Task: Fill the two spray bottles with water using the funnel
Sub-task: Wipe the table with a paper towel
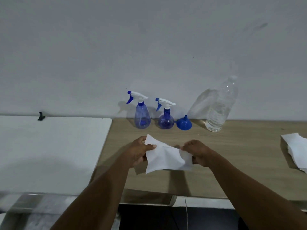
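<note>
Two blue translucent spray bottles with white-and-blue trigger heads stand against the wall: a cone-shaped one on the left and a round one beside it. A blue funnel lies upside down just right of the round bottle. A large clear water bottle with a white cap stands further right. Nearer to me, my left hand and my right hand both grip a white tissue, held above the wooden table.
A white table adjoins the wooden one on the left, with a small black clip at its far edge. A pile of white tissues lies at the right edge. A grey wall stands right behind the bottles.
</note>
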Demonstrator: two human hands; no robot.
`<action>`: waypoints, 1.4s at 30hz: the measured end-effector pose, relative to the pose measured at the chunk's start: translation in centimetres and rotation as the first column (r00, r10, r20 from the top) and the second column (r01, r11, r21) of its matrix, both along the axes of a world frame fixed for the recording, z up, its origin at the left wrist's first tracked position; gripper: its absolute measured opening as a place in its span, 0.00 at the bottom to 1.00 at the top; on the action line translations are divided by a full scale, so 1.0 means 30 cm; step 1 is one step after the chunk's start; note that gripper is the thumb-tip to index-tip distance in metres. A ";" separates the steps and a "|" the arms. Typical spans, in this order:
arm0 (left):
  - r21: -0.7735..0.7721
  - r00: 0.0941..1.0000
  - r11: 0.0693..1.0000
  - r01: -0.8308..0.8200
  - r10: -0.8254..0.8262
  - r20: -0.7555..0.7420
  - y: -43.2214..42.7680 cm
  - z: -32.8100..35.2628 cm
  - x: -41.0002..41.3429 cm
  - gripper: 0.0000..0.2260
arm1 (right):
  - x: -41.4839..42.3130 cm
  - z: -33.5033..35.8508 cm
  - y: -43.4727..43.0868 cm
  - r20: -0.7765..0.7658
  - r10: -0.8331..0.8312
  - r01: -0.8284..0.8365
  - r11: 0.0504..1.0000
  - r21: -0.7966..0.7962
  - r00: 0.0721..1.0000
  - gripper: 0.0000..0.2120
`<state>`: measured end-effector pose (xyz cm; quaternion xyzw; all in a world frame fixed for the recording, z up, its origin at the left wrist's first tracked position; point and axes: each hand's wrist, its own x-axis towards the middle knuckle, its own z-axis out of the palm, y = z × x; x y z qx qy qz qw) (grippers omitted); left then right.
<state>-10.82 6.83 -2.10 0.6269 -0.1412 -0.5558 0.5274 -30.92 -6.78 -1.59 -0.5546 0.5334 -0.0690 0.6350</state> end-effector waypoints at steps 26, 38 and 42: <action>0.019 0.991 1.000 -0.001 -0.002 0.131 0.090 0.001 0.157 0.14 | 0.058 -0.019 -0.007 0.090 0.020 -0.006 0.987 -0.159 0.996 0.09; 0.118 0.885 0.990 0.072 -0.118 0.451 0.121 -0.011 0.204 0.10 | 0.071 -0.051 0.003 0.013 0.094 -0.079 0.901 -0.427 0.996 0.05; 0.249 0.768 0.948 0.198 -0.308 0.561 0.143 -0.027 0.215 0.06 | 0.072 -0.056 0.010 -0.193 0.298 -0.352 0.844 -0.405 0.935 0.02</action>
